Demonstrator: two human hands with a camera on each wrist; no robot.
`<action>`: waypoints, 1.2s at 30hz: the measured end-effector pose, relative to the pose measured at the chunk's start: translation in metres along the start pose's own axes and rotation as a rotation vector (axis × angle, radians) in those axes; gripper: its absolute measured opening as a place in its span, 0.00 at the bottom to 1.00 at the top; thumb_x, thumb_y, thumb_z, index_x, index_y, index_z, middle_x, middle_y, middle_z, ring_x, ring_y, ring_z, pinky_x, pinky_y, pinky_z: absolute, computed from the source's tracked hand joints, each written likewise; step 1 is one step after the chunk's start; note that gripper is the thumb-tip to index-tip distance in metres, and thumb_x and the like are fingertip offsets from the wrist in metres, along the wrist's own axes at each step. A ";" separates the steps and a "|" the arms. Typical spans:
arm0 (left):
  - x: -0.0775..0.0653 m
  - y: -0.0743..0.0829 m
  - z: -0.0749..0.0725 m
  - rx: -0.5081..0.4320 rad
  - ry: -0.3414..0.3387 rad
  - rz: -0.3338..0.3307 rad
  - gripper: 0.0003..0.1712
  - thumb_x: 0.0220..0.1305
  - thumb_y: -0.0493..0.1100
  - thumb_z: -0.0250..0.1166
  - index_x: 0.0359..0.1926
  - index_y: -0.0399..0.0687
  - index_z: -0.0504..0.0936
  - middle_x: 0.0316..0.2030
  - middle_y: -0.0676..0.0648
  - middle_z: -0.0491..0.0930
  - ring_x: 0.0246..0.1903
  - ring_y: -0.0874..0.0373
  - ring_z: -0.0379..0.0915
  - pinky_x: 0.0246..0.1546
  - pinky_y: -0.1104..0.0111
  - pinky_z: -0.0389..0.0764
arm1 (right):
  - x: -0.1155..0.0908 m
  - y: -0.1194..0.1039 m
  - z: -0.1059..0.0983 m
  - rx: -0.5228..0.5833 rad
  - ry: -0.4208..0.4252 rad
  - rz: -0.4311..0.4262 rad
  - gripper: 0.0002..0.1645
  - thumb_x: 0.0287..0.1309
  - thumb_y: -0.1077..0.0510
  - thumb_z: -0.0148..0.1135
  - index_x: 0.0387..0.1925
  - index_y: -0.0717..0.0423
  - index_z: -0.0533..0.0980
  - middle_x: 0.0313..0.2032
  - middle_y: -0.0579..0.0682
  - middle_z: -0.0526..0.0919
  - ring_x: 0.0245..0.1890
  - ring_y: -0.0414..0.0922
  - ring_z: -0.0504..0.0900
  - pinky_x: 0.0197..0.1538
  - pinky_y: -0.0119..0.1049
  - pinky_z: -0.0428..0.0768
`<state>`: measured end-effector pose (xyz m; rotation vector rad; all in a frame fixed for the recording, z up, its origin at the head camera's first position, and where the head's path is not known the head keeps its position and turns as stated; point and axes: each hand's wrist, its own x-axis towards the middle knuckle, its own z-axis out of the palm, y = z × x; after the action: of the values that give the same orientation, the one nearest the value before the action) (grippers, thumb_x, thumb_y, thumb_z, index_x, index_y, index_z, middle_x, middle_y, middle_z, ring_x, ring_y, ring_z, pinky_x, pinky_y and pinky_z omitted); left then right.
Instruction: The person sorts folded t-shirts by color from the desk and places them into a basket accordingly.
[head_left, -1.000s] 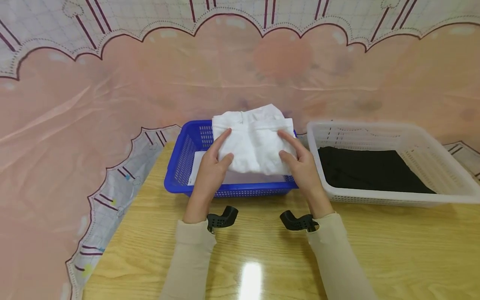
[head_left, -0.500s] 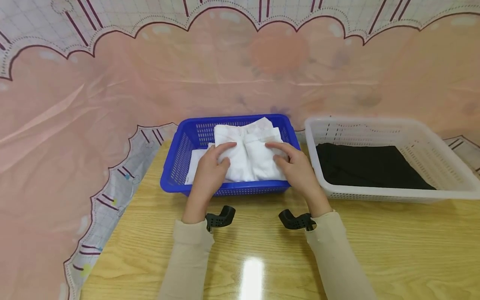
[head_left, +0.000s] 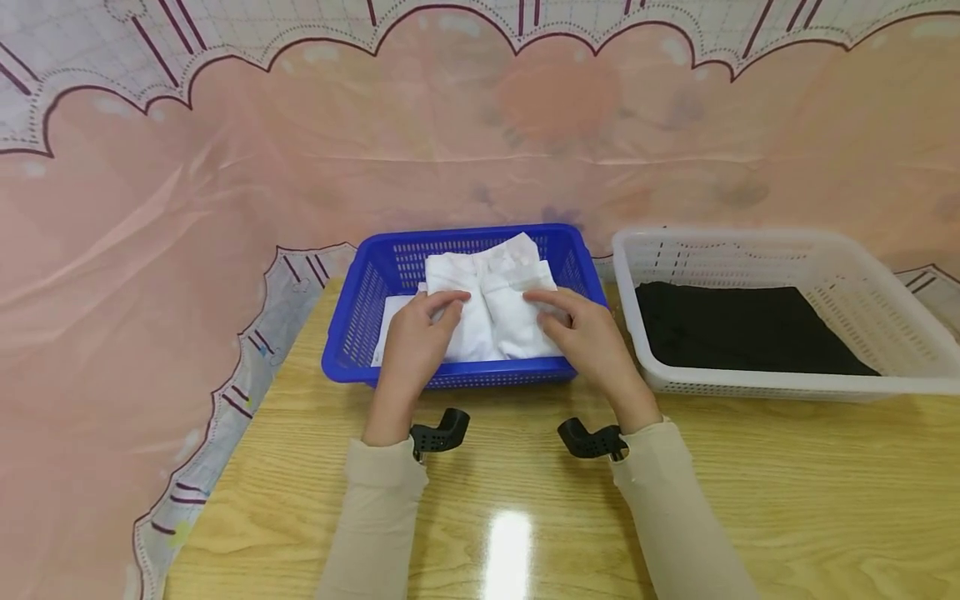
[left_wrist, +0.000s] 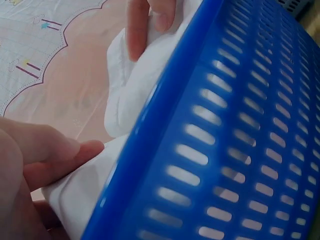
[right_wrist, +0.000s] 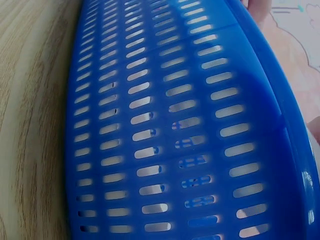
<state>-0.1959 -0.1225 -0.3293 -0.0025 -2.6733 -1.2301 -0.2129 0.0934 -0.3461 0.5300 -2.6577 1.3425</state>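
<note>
A folded white garment [head_left: 487,325] lies in the blue basket [head_left: 347,317], on top of another white cloth [head_left: 388,321]. My left hand [head_left: 416,337] holds its left side: in the left wrist view, thumb and index finger [left_wrist: 60,152] lie over the cloth, with other fingers partly behind it. At the garment's right side is my right hand [head_left: 592,333], thumb and index finger bent over the cloth. Its other fingers are hidden, so I cannot tell whether it grips. In the right wrist view the basket's slotted wall [right_wrist: 165,120] covers most of the work.
To the right stands a white basket [head_left: 765,383] with a folded black cloth [head_left: 742,329] inside. Both baskets rest on a wooden table [head_left: 525,467]. Behind hangs a pink patterned cloth backdrop [head_left: 450,167]. Each wrist carries a black camera mount [head_left: 442,432].
Both hands have lowered the white garment from above the blue basket's rim down into it. Over the last half second, the thumbs and index fingers have drawn closer together.
</note>
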 end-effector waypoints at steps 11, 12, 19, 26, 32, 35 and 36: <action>0.002 -0.002 -0.003 0.055 -0.017 0.012 0.17 0.64 0.53 0.49 0.47 0.59 0.80 0.52 0.48 0.73 0.63 0.50 0.52 0.59 0.56 0.55 | 0.001 -0.003 0.000 -0.120 -0.044 -0.014 0.18 0.60 0.52 0.52 0.52 0.37 0.73 0.53 0.42 0.72 0.38 0.42 0.72 0.44 0.41 0.70; 0.002 -0.003 -0.003 0.065 -0.022 0.014 0.17 0.64 0.53 0.49 0.47 0.59 0.80 0.52 0.48 0.73 0.62 0.50 0.52 0.59 0.56 0.56 | 0.001 -0.003 0.001 -0.132 -0.049 -0.020 0.18 0.60 0.52 0.52 0.53 0.38 0.73 0.53 0.42 0.73 0.38 0.43 0.72 0.44 0.42 0.70; 0.002 -0.001 -0.001 0.145 -0.030 0.034 0.18 0.64 0.53 0.48 0.47 0.58 0.80 0.49 0.47 0.75 0.57 0.49 0.62 0.51 0.55 0.65 | 0.002 -0.003 0.004 -0.203 -0.067 -0.044 0.18 0.61 0.52 0.51 0.52 0.41 0.74 0.48 0.44 0.76 0.32 0.43 0.71 0.36 0.38 0.68; 0.001 0.001 0.000 0.236 -0.047 0.017 0.19 0.64 0.54 0.48 0.48 0.58 0.80 0.45 0.45 0.76 0.44 0.49 0.71 0.37 0.56 0.71 | 0.001 -0.005 0.006 -0.239 -0.079 -0.026 0.17 0.61 0.52 0.51 0.51 0.40 0.75 0.48 0.43 0.77 0.35 0.43 0.73 0.36 0.38 0.69; 0.000 0.001 0.002 0.303 -0.066 0.001 0.19 0.63 0.55 0.48 0.48 0.59 0.79 0.42 0.47 0.76 0.41 0.49 0.73 0.34 0.55 0.72 | 0.001 -0.008 0.010 -0.283 -0.095 -0.007 0.17 0.61 0.52 0.51 0.51 0.40 0.75 0.50 0.44 0.77 0.47 0.45 0.75 0.45 0.43 0.73; 0.000 0.001 0.004 0.339 -0.075 0.000 0.19 0.63 0.56 0.48 0.49 0.59 0.79 0.41 0.47 0.76 0.41 0.48 0.73 0.33 0.54 0.73 | 0.001 -0.009 0.010 -0.305 -0.108 -0.001 0.17 0.60 0.52 0.52 0.52 0.40 0.75 0.50 0.44 0.77 0.47 0.45 0.76 0.45 0.43 0.73; 0.000 0.001 0.004 0.348 -0.076 0.000 0.19 0.64 0.56 0.48 0.49 0.59 0.79 0.41 0.47 0.76 0.40 0.48 0.73 0.33 0.54 0.73 | 0.001 -0.010 0.011 -0.309 -0.113 -0.002 0.18 0.60 0.52 0.52 0.52 0.41 0.75 0.50 0.45 0.77 0.47 0.45 0.76 0.45 0.44 0.73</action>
<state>-0.1967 -0.1187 -0.3308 0.0011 -2.9160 -0.7638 -0.2100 0.0792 -0.3445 0.5819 -2.8769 0.8984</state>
